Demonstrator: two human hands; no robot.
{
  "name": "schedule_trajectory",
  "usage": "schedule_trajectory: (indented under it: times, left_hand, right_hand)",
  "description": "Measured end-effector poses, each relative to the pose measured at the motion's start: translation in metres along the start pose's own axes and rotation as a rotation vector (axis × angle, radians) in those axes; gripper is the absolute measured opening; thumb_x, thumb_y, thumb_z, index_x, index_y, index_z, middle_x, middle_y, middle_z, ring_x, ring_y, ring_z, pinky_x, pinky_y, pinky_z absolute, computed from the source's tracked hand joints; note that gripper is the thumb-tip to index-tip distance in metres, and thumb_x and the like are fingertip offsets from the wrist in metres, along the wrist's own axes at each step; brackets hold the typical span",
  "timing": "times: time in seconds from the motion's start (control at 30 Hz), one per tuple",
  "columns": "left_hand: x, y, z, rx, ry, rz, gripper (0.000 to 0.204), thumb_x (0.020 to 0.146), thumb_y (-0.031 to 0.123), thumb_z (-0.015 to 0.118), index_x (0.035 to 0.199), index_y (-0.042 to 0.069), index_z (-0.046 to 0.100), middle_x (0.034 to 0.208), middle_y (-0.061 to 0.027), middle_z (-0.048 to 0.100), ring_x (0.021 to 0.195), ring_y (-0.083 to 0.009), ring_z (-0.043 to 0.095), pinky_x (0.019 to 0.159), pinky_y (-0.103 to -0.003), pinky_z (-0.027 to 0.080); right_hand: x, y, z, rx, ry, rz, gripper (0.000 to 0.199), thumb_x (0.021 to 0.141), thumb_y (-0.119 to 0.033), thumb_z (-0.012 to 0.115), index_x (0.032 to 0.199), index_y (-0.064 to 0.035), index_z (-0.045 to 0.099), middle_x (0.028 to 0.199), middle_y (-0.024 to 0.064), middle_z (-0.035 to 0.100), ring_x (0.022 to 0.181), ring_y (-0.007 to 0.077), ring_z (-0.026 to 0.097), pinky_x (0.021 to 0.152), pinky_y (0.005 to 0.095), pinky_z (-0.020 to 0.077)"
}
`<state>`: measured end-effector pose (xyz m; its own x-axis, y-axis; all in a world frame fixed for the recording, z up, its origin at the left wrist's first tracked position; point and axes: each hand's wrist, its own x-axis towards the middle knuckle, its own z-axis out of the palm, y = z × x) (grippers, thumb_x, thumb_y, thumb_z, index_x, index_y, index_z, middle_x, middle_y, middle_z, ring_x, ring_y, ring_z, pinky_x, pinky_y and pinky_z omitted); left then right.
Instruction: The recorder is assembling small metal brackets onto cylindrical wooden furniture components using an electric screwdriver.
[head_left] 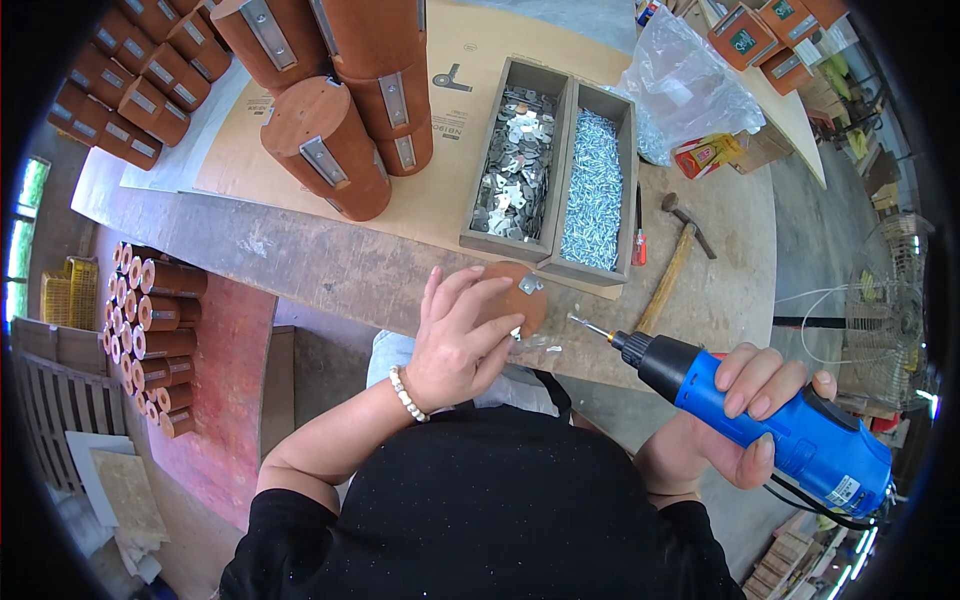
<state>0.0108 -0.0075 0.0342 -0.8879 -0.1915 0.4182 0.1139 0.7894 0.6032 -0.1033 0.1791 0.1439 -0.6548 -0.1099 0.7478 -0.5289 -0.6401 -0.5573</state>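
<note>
My left hand (462, 335) lies over a brown round piece (511, 300) at the bench's near edge, fingers bent across its top. Thumb and index finger close on a small shiny metal plate at its near rim, mostly covered by the fingertips. A second metal plate (531, 284) sits on the far right of the round piece. In my right hand (752, 405) is a blue electric screwdriver (790, 430), gripped round its body. Its bit points left toward the round piece, apart from it, with what looks like a screw (575, 318) at the tip.
Beyond my hands stands a wooden box with metal plates (520, 165) and screws (595, 185). A hammer (672, 270) and a red-handled screwdriver (639, 247) lie to its right. Brown cylinders (330, 145) are stacked at left; a plastic bag (690, 90) sits at the back right.
</note>
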Motion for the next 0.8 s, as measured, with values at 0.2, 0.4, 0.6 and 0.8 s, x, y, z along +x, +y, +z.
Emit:
schedule_trajectory:
  times: [0.2, 0.4, 0.6, 0.8]
  left_hand:
    - [-0.002, -0.007, -0.004, -0.045, -0.104, 0.067, 0.031, 0.063, 0.008, 0.071, 0.094, 0.011, 0.067, 0.118, -0.0075, 0.055, 0.116, -0.0323, 0.044, 0.103, -0.055, 0.021]
    - [-0.011, -0.006, 0.009, -0.098, 0.006, -0.025, 0.030, 0.062, 0.011, 0.075, 0.091, 0.009, 0.066, 0.113, -0.0063, 0.059, 0.117, -0.0279, 0.045, 0.104, -0.054, 0.020]
    - [-0.016, -0.013, 0.014, -0.136, 0.054, -0.013, 0.030, 0.060, 0.010, 0.077, 0.088, 0.009, 0.065, 0.112, -0.0063, 0.059, 0.118, -0.0277, 0.046, 0.105, -0.052, 0.020]
    - [-0.014, -0.008, 0.015, -0.185, 0.083, -0.066, 0.028, 0.060, 0.010, 0.078, 0.086, 0.009, 0.066, 0.112, -0.0071, 0.059, 0.119, -0.0288, 0.046, 0.104, -0.053, 0.019]
  right_hand:
    - [0.000, -0.001, 0.002, 0.014, -0.001, 0.018, 0.062, 0.072, -0.015, 0.064, 0.125, -0.0030, 0.034, 0.072, 0.0045, 0.050, 0.059, 0.0161, 0.053, 0.055, 0.0301, 0.0469]
    - [-0.005, 0.001, 0.007, 0.062, -0.043, 0.106, 0.063, 0.071, -0.010, 0.064, 0.126, -0.0056, 0.033, 0.074, 0.0057, 0.051, 0.060, 0.0195, 0.054, 0.057, 0.0347, 0.0459]
    - [-0.008, 0.004, 0.010, 0.094, -0.163, 0.165, 0.064, 0.071, -0.007, 0.065, 0.126, -0.0071, 0.032, 0.076, 0.0081, 0.054, 0.063, 0.0226, 0.055, 0.059, 0.0376, 0.0458]
    - [-0.015, 0.006, 0.015, 0.103, -0.151, 0.234, 0.067, 0.071, -0.002, 0.062, 0.130, -0.0079, 0.029, 0.077, 0.0109, 0.055, 0.065, 0.0246, 0.057, 0.061, 0.0399, 0.0467]
